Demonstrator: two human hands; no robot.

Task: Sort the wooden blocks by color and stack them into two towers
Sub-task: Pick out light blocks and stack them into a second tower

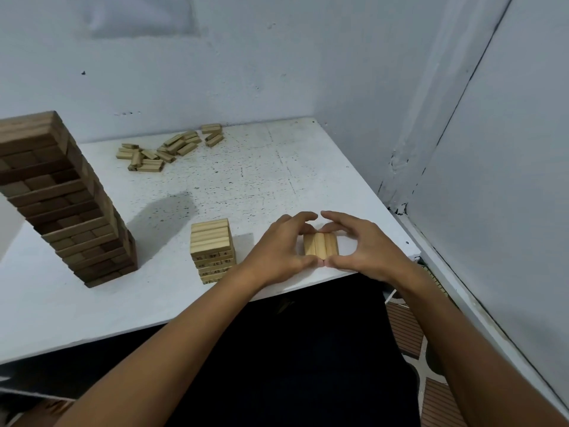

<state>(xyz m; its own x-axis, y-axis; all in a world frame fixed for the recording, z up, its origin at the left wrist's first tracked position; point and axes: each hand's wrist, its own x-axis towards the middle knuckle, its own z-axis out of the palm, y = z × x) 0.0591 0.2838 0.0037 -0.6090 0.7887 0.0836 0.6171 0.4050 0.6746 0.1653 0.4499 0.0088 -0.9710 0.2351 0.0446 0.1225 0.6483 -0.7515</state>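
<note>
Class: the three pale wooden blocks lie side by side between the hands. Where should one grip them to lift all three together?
Squeeze the three pale wooden blocks across the outer long faces, hands coming from left and right; pressing inward should keep the loose row together.

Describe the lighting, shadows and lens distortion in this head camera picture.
Head view: soft, even light, no glare on the white speckled table; the tall dark brown wooden block tower throws a blurred shadow to its right; wide-angle distortion makes that tower lean and bends the wall corner; the left hand and right hand around three pale wooden blocks look sharp.
</note>
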